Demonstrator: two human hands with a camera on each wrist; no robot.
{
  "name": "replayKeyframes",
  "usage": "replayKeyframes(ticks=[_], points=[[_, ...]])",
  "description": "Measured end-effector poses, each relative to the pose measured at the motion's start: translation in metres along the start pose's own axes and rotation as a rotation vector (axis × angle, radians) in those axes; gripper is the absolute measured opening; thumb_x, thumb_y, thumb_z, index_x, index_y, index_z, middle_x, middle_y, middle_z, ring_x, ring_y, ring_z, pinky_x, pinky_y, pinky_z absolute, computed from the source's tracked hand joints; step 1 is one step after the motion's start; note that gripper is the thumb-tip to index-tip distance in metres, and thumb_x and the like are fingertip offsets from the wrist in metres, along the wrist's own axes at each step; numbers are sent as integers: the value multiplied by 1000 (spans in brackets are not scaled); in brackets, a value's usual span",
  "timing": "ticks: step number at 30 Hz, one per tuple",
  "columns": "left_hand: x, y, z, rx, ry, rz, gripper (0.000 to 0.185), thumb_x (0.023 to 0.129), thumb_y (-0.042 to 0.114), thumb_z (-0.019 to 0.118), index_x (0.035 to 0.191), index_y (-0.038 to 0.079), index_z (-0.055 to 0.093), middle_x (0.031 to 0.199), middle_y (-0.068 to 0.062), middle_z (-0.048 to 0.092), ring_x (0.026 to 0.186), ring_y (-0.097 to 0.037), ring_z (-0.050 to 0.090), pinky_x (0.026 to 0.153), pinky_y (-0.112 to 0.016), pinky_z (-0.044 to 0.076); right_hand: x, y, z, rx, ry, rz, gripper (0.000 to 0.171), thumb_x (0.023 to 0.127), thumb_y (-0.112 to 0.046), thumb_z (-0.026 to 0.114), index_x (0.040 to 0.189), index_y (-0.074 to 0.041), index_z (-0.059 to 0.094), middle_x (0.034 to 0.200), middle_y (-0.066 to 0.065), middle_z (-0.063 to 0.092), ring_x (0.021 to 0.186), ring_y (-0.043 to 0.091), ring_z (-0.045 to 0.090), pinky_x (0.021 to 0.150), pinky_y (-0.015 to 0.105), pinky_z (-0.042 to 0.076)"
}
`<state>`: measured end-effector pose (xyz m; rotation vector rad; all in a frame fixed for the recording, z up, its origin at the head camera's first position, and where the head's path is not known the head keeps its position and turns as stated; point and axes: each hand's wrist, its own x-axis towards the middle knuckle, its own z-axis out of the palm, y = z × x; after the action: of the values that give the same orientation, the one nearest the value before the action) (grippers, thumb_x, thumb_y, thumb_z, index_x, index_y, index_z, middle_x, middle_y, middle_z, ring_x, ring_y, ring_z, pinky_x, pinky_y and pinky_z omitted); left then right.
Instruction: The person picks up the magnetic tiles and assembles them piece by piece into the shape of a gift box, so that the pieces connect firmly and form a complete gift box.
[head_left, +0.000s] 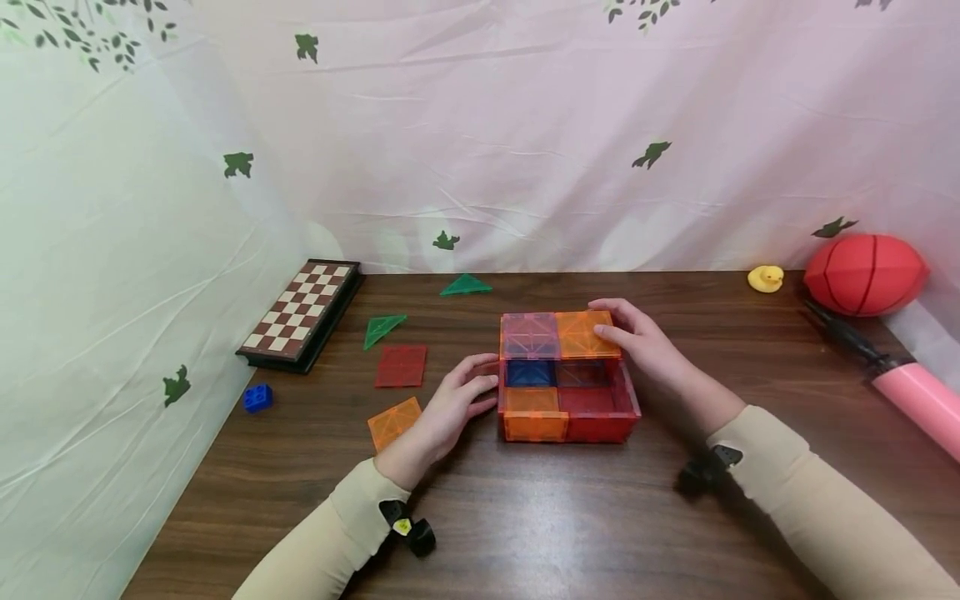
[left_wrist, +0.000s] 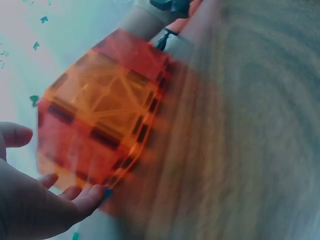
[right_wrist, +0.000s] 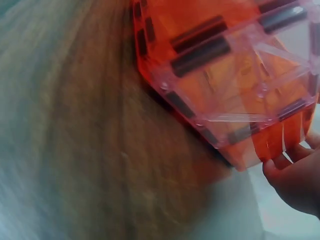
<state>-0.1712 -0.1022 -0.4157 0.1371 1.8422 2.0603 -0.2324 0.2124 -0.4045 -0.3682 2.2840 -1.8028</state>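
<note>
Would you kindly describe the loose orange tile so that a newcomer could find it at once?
Start at the tile box in the middle of the wooden table, then look just beyond the left hand. The orange tile lies flat there. It is the only loose orange square; its neighbours are a red square and green triangles.

**Even light above, smeared wrist views**

The head view is bright and evenly lit, with soft light from above. Shadows are faint: a dim patch lies on the desk [head_left: 525, 517] under each forearm. The picture is sharp at its centre, and the desk's far edge bows slightly with wide-angle distortion. There is no harsh glare. Both wrist views are heavily blurred. There the wood grain smears into streaks, and the tile box [left_wrist: 105, 110] glows orange as light passes through it.
</note>
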Motion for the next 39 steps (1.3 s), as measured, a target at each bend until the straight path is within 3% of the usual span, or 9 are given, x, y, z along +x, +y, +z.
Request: replayKeyframes(ticks=[3,6,9,13,19,25,29,33,39], points=[[-4,6,-13,62,-16,6,45,106,11,49,147,-2,43,149,-24,46,134,-37,48,109,-52,41,0,7,2,163,-4,61,49,107,-27,54,149,-7,38,143,15,42,120,25,52,94,23,51],[-7,16,-34,196,-44,29,43,106,11,50,144,-6,45,144,-27,50,133,-40,49,109,-52,41,-1,11,4,241,4,86,49,107,-29,53,148,-7,38,137,14,45,115,20,56,94,26,52],[-7,27,-62,483,-86,94,40,104,13,56,139,-5,53,138,-23,58,129,-37,55,106,-50,44,-1,14,4,289,15,94,44,107,-29,53,144,-8,41,131,11,49,110,16,59,93,26,52],[-3,37,-102,890,-71,171,42,98,16,67,137,2,59,131,-17,63,118,-33,61,96,-50,50,-1,20,3,374,20,86,33,108,-26,52,137,-12,47,123,6,56,105,13,62,92,25,53],[7,37,-141,1255,-66,209,56,88,13,77,139,3,57,133,-16,61,113,-33,59,96,-53,50,-1,25,4,457,19,55,26,108,-19,49,133,-12,49,118,2,61,103,11,63,91,25,53],[16,35,-152,1343,-159,188,62,85,13,79,142,2,55,142,-20,55,124,-36,53,104,-55,44,1,26,6,482,12,46,26,108,-18,48,133,-11,48,116,1,64,102,11,65,90,26,54],[20,37,-153,1340,-192,164,62,84,14,80,140,2,56,140,-20,55,120,-35,54,102,-54,46,1,26,7,485,14,46,25,108,-17,48,132,-11,49,115,1,64,101,11,65,89,26,54],[24,39,-153,1346,-195,179,62,81,17,82,137,2,59,134,-19,56,108,-30,57,94,-50,51,1,27,7,494,13,30,24,107,-16,48,130,-11,50,114,2,65,100,10,66,88,26,55],[24,43,-143,1350,-133,239,61,83,28,78,138,6,60,135,-19,54,109,-31,56,91,-49,52,1,27,6,505,6,19,23,107,-17,49,129,-11,51,111,1,66,98,10,66,85,25,55]])
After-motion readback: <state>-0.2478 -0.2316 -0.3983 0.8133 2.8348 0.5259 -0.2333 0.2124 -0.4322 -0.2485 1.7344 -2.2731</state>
